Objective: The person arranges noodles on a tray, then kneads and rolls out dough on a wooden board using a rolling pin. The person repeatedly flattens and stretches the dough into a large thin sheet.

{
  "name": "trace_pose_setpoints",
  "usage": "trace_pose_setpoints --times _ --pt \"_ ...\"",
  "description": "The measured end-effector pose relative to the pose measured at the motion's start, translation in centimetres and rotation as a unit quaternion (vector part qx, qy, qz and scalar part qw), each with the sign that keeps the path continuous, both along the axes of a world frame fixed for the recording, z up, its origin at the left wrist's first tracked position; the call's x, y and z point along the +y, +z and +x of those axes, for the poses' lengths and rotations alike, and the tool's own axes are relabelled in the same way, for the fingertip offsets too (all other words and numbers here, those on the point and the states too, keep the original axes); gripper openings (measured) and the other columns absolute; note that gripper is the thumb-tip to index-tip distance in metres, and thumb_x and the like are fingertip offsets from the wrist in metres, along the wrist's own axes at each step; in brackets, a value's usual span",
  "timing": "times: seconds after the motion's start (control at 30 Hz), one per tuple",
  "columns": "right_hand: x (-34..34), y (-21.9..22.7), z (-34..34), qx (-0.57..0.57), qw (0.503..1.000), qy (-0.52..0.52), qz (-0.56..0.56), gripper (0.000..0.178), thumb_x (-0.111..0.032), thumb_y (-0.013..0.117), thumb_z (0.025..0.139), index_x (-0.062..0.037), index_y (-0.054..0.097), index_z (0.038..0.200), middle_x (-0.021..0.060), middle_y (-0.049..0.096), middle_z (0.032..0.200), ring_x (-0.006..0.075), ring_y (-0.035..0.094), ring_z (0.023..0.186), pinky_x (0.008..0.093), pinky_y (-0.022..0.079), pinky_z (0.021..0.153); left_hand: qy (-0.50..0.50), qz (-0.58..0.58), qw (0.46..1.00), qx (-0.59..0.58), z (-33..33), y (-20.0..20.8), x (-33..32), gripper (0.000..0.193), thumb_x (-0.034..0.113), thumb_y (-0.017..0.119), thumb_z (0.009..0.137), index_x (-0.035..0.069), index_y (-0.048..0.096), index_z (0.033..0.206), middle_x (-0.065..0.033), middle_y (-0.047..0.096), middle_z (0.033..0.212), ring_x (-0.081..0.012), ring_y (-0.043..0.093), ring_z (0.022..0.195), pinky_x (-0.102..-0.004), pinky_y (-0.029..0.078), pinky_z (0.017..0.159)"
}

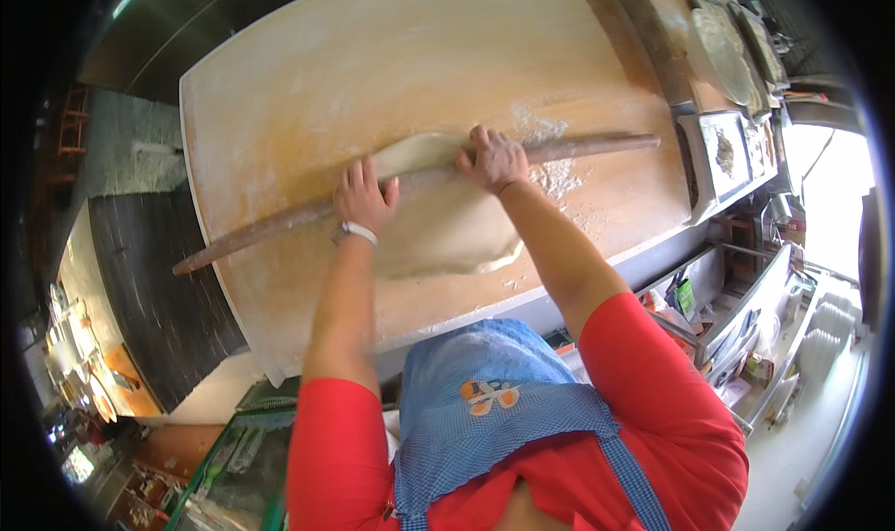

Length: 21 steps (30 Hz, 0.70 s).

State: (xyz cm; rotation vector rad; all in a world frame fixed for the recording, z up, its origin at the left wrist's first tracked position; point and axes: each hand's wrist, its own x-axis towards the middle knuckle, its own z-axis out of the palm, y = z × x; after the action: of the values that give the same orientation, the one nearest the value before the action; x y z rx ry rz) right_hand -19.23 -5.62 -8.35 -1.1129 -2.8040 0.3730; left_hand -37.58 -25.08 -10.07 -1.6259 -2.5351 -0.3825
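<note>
A long wooden rolling pin (597, 145) lies slanted across a wide sheet of pale dough (443, 234), its left end reaching past the board's edge. My left hand (365, 200) rests over the pin near the dough's left side, fingers laid across it and thumb apart; a pale band circles that wrist. On the pin near the dough's upper right is my right hand (494, 162), its fingers curled over the wood. Dough shows on both sides of the pin, its larger part toward me. Beneath is a large floured wooden board (373, 74).
Loose flour (557, 177) is scattered right of the dough. Along the right edge stand a white tray (695, 172) and a round, light-coloured flat item (722, 55). A dark countertop (158, 289) adjoins on the left. Shelving with plates (830, 331) stands at lower right.
</note>
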Motion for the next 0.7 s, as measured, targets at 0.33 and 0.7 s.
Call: trace_pose_setpoints --times 0.33,0.7 --pt "-2.9 -0.8 2.4 0.166 0.980 0.075 0.080 0.047 -0.035 0.068 0.073 -0.0049 0.062 0.108 0.0171 0.059 0.100 0.0314 0.061 0.088 0.0422 0.052 0.071 0.068 0.005 0.995 0.075 4.8 -0.7 0.7 0.057 0.049 0.057 0.085 0.017 0.056 0.132 -0.0145 0.059 0.117 -0.0355 0.060 0.099 -0.0490 0.052 0.078" --pt "-2.3 -2.0 -1.7 0.194 0.972 0.091 0.100 0.048 -0.045 0.067 0.074 -0.0051 0.064 0.101 0.0129 0.058 0.093 0.0261 0.058 0.082 0.0363 0.047 0.066 0.002 -0.019 0.998 -0.051 -0.6 -2.4 3.3 0.043 0.026 0.056 0.083 0.009 0.059 0.123 -0.0176 0.065 0.096 -0.0386 0.065 0.080 -0.0501 0.052 0.066"
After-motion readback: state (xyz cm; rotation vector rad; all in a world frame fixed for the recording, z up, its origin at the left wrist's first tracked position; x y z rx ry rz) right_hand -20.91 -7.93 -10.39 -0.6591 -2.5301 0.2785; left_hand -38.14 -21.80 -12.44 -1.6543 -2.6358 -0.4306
